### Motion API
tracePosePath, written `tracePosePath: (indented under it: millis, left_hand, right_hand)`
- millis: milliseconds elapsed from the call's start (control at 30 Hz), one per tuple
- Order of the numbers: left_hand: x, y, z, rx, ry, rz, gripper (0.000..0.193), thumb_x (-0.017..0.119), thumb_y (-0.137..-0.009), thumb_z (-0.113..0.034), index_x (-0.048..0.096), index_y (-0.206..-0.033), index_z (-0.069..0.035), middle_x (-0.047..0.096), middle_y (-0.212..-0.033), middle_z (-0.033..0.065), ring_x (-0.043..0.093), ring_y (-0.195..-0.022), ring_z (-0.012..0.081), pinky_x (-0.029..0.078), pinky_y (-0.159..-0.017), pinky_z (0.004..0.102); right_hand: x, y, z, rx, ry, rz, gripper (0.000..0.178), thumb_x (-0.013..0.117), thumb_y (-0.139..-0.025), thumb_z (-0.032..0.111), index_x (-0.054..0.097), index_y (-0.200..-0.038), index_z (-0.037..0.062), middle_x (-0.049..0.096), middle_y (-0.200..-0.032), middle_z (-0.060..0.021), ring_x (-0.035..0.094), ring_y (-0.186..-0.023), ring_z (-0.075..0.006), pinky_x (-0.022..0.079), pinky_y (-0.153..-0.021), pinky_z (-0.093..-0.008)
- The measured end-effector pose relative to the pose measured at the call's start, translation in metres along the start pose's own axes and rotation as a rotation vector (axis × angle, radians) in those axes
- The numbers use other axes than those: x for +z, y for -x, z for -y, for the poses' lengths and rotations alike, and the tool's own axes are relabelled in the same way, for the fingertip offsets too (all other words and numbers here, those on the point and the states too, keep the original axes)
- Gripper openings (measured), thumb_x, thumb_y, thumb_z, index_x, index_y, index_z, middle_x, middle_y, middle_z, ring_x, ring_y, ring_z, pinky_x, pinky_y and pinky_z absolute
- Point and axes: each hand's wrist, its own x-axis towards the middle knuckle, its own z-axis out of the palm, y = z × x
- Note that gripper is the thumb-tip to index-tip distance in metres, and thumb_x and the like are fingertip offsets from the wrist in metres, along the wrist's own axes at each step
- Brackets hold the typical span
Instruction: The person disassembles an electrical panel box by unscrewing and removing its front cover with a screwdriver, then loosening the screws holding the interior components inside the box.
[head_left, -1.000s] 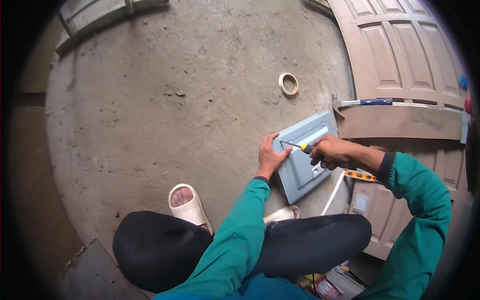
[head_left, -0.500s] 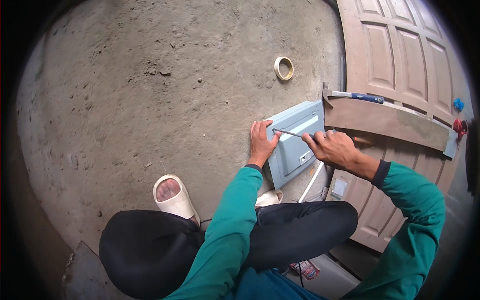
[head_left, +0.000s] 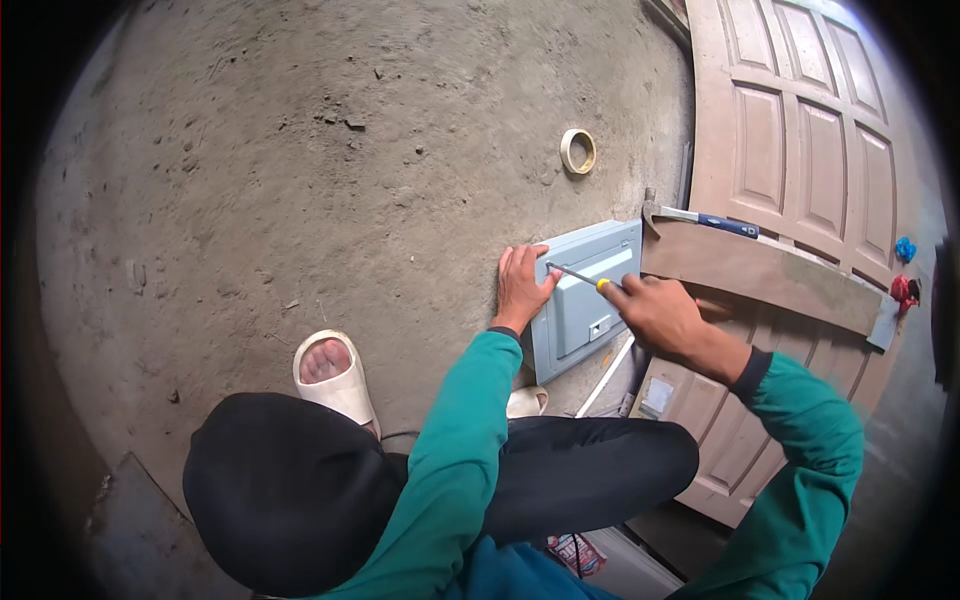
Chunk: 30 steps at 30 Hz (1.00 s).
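Observation:
A grey-blue metal electrical panel box (head_left: 584,290) stands on the concrete in front of my right knee, its raised door and small latch facing up. My left hand (head_left: 521,287) grips the box's left edge near the upper corner, with the thumb on its face. The fingers of my right hand (head_left: 660,318) are wrapped round the handle of a screwdriver (head_left: 575,274), mostly hidden in the palm apart from a yellow collar. Its thin shaft slants left across the cover, and the tip meets the corner beside my left thumb. Any screw under the tip is too small to make out.
Beyond the box lies a roll of tape (head_left: 578,152). A claw hammer (head_left: 700,219) rests along a wooden board (head_left: 760,275) against the panelled wooden door (head_left: 800,130) at right. Near my knee is a white strip (head_left: 606,380). Blue (head_left: 905,249) and red (head_left: 905,291) bundles sit far right.
My right hand has rotated on the screwdriver, and the yellow collar now shows. The tip stays at the same corner, and my left hand keeps its hold. The whole view has shifted slightly.

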Motion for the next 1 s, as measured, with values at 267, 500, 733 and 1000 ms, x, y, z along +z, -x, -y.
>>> tracePosePath:
  millis: [267,500,733,1000]
  left_hand:
    - [0.003,0.001,-0.004,0.008,-0.015,0.005,0.043,0.075,-0.073,-0.02,0.057,-0.109,-0.007,0.06,-0.104,0.0106,0.055,-0.102,0.0308,0.037,-0.1,0.0448]
    - [-0.004,0.002,-0.004,-0.041,-0.004,0.02,0.044,0.077,-0.073,-0.022,0.058,-0.11,-0.008,0.059,-0.105,0.011,0.055,-0.101,0.0307,0.037,-0.099,0.043]
    - [0.0,0.003,-0.008,-0.017,-0.008,0.054,0.044,0.075,-0.075,-0.025,0.058,-0.112,-0.009,0.058,-0.103,0.0105,0.054,-0.103,0.0303,0.035,-0.1,0.0445]
    - [-0.004,0.003,-0.006,-0.052,-0.017,0.057,0.042,0.074,-0.076,-0.025,0.057,-0.112,-0.01,0.059,-0.104,0.0106,0.054,-0.105,0.0307,0.035,-0.1,0.0439]
  right_hand:
    - [0.013,-0.002,-0.028,0.547,-0.819,0.515,0.047,0.063,-0.082,0.014,0.05,-0.126,0.0021,0.062,-0.086,-0.0134,0.057,-0.053,-0.0179,0.048,-0.048,-0.0347]
    - [0.004,0.002,-0.011,-0.027,0.116,-0.01,0.048,0.066,-0.079,0.021,0.059,-0.121,-0.0012,0.062,-0.073,-0.0152,0.064,-0.063,-0.0246,0.053,-0.056,-0.0365]
    - [0.013,0.016,-0.023,0.553,-0.682,0.395,0.038,0.067,-0.081,0.024,0.06,-0.108,-0.0016,0.062,-0.071,-0.0099,0.058,-0.053,-0.0168,0.045,-0.046,-0.0278]
    - [0.003,0.008,-0.01,0.434,-0.378,0.022,0.03,0.062,-0.084,0.017,0.062,-0.11,0.0006,0.064,-0.079,-0.0116,0.065,-0.071,-0.0232,0.05,-0.054,-0.0337]
